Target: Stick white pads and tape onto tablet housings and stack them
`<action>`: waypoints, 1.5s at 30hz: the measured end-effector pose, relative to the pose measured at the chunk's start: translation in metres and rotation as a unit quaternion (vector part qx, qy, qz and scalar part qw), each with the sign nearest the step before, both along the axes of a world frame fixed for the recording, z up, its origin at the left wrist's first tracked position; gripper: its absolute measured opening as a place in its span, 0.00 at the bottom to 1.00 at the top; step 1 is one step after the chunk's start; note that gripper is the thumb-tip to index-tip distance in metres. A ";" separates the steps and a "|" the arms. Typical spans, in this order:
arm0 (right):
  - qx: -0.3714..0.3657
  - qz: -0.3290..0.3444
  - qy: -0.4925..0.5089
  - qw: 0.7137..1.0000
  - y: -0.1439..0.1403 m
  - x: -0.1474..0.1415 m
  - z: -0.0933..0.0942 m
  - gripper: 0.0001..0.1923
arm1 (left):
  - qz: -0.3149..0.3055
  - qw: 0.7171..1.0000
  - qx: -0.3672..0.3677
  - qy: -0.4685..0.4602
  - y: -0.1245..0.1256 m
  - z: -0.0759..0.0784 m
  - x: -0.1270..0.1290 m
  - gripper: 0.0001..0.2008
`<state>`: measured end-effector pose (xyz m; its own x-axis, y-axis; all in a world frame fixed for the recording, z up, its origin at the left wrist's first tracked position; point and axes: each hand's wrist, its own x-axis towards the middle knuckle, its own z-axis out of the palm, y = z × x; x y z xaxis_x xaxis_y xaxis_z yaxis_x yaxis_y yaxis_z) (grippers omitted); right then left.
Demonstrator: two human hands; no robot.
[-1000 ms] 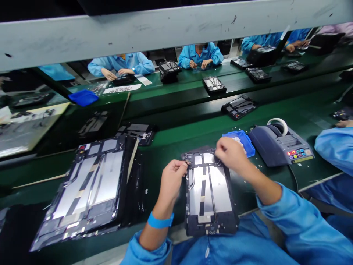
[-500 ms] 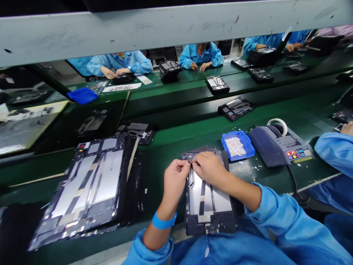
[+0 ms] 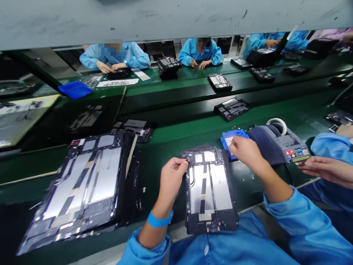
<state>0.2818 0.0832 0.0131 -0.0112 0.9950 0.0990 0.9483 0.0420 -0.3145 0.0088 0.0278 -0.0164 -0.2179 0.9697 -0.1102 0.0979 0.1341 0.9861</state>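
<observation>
Pinching small dark part (image 3: 188, 161) at top-left corner of open tablet (image 3: 224, 184), L hand (image 3: 173, 175) needs a light grip; prob. fragile. Tablet's at near edge of worktop (image 3: 158, 158). R hand (image 3: 248, 152) is over blue tray (image 3: 236, 133) w/ white bits (image 3: 228, 141); can't tell if grasping any. Best taken singly.

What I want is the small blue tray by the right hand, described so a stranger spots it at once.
On the green bench, find the grey machine with coloured buttons and a white ring. Just left of it in the picture, the right hand partly covers a small blue tray. White bits show inside it, whereas none show in the blue object farther left.
</observation>
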 end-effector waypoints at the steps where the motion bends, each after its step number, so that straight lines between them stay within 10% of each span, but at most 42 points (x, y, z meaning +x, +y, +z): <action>1: -0.018 -0.025 -0.011 0.999 -0.001 0.009 0.004 0.12 | -0.010 1.000 0.003 0.009 0.000 0.002 -0.002 0.10; 7: -0.057 0.121 0.130 0.982 -0.003 -0.045 0.021 0.10 | -0.005 0.972 0.103 0.211 0.008 0.009 -0.020 0.12; 13: -0.141 0.154 0.068 0.976 0.021 -0.108 0.018 0.18 | -0.111 0.895 0.200 0.384 0.021 -0.003 -0.027 0.13; 25: -0.163 0.132 0.002 0.978 0.026 -0.119 0.013 0.13 | -0.146 0.806 0.277 0.502 0.017 -0.022 -0.028 0.16; 34: -0.146 0.173 0.030 0.974 0.027 -0.111 0.007 0.12 | -0.225 0.678 0.174 0.678 0.012 0.011 -0.012 0.17; 37: -0.066 0.207 0.075 0.973 0.013 -0.097 -0.007 0.11 | -0.237 0.700 0.159 0.655 0.016 0.015 -0.012 0.16; 45: 0.058 0.366 -0.042 0.928 -0.010 -0.086 -0.037 0.18 | -0.164 0.917 0.110 0.348 0.038 0.000 -0.026 0.18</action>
